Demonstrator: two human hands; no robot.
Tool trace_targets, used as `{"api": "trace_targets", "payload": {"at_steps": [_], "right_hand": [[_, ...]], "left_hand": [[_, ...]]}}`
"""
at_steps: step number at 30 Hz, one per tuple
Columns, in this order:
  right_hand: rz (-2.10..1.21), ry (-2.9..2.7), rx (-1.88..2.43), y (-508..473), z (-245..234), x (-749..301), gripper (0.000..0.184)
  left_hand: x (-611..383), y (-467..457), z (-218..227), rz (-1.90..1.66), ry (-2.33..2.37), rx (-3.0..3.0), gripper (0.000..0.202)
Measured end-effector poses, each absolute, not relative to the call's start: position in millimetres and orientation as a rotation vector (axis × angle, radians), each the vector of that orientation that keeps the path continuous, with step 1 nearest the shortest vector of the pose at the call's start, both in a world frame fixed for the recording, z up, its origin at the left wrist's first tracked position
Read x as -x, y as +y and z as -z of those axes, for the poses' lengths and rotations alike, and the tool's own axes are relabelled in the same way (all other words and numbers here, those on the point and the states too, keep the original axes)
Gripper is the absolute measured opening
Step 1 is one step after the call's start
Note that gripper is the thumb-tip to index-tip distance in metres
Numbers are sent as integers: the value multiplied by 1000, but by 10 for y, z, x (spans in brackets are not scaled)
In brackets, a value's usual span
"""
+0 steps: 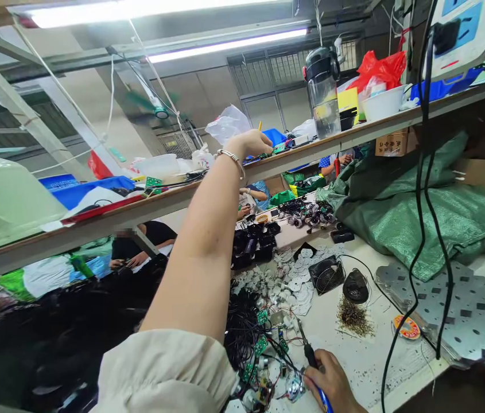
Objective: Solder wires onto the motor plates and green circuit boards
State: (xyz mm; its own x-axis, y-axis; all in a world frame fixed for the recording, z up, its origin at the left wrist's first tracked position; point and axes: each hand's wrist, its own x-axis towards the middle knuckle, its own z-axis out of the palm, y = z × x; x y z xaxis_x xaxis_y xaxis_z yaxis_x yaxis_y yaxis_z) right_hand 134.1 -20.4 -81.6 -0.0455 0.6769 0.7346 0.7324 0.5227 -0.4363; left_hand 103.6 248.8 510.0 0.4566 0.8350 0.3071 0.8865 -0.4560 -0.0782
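My left hand (251, 143) is stretched up to the wooden shelf (354, 135) above the bench, fingers curled over something small at its edge beside green circuit boards (276, 150); what it holds is hidden. A bracelet sits on that wrist. My right hand (332, 381) rests low on the white bench (367, 355), closed around a soldering iron (311, 355) with a blue handle, tip pointing up-left toward small green boards (262, 346) with wires and a little motor part (294, 389).
A black wire heap (242, 327), white plastic pieces (298, 281), a solder tip cleaner (327, 275), green sacking (418, 212) and perforated metal sheets (474, 310) crowd the bench. A water bottle (325, 92) and white bowl (383, 103) stand on the shelf. Hanging black cables (423, 172) cross at right. Other people work beyond the shelf.
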Motion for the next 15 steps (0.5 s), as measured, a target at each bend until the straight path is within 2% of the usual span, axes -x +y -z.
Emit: {"api": "trace_targets", "payload": {"at_steps": [2, 6, 8, 15], "right_hand": [[65, -1766, 1183, -206, 814, -1333, 9], [40, -1764, 1163, -213, 785, -1320, 10], [34, -1759, 1150, -217, 760, -1321, 10], [60, -1765, 1158, -229, 699, -1340, 13]], "left_hand": [[-1011, 2463, -5146, 415, -1652, 2507, 44], [-880, 2431, -5199, 891, -1816, 2684, 10], [-813, 2426, -5209, 1083, -1956, 2696, 8], [-763, 2414, -5242, 766, -2278, 2538, 12]]}}
